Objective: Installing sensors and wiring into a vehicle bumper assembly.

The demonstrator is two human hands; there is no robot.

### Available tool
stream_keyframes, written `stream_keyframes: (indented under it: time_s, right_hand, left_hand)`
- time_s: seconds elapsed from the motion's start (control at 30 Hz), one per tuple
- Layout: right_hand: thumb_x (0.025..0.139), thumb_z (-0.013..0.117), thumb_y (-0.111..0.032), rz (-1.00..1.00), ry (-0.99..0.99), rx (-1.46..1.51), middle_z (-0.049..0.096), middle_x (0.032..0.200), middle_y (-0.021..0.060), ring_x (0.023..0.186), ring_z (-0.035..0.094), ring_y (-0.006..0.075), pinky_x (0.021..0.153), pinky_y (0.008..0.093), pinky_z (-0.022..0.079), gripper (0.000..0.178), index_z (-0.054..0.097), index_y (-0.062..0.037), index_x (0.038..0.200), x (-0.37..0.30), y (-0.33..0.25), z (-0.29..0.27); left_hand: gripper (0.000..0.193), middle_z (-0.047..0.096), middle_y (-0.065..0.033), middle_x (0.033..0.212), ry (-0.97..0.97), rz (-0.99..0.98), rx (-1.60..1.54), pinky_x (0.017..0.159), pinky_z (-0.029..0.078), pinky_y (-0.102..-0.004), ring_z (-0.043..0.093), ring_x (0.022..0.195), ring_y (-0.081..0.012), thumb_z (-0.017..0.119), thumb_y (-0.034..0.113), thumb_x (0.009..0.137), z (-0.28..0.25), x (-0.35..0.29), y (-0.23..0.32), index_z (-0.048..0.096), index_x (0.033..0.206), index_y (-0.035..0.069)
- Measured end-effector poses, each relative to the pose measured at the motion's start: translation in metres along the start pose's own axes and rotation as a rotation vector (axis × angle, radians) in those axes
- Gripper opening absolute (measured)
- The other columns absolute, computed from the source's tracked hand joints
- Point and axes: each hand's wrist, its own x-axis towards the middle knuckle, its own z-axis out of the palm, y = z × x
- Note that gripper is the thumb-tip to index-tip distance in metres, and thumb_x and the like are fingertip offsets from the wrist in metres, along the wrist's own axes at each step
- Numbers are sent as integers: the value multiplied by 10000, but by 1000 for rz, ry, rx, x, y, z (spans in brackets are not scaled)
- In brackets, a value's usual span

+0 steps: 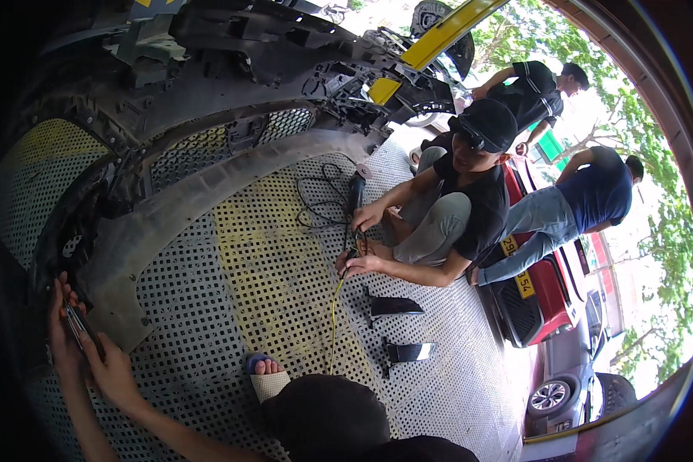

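Observation:
At the lower left, my left hand (63,339) and my right hand (114,376) come together around a slim hand tool (75,322) with metal, dark and orange parts. Its exact kind is unclear. My right thumb presses along the tool's lower end, and my left fingers wrap its far side and reach up toward the end of a large dark car bumper (200,185). The bumper has mesh grille openings and a grey lower lip. Whether my left fingertips touch it is hard to make out.
A squatting person (470,200) holds a black cable joined to a yellow cord (335,316), beside a dark power tool (356,192). Two dark trim pieces (394,306) lie on the perforated floor (285,262). Behind are two standing people, a red car (543,292) and a grey car (566,369).

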Motion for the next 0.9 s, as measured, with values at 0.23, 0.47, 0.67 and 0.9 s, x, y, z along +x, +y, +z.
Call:
stream_keyframes:
  time_s: [0.23,0.47,0.67,0.9]
  right_hand:
    - [1041,529,-462,294,-190,1011,639,936,-17,677,560,39,522,194,425,438,587,-69,1225,-3,2,21]
    - [995,628,-330,-591,286,-437,674,853,199,651,684,284,586,389,546,545,503,37,1377,-18,9,36]
    - [1013,592,-385,-386,173,-394,608,596,54,457,602,196,442,338,467,445,587,40,1146,-7,-33,-10]
    - [1031,576,-336,-70,-15,-87,592,779,92,468,553,142,451,297,436,414,612,64,1134,-23,-25,15]
  left_hand:
    - [358,682,71,865,114,71,18,631,587,-193,643,689,-11,565,295,1051,3,3,3,580,1345,92]
    - [393,581,5,1032,154,27,238,815,541,-274,599,909,-107,564,255,1042,-58,-6,28,552,1389,70]
    - [415,655,-51,1056,-120,-15,87,840,528,-284,634,973,-142,558,305,1049,47,-11,4,590,1328,-1]
    - [395,644,-12,874,-99,-34,47,776,528,-279,639,812,-152,505,244,1071,21,-36,27,522,1383,2]
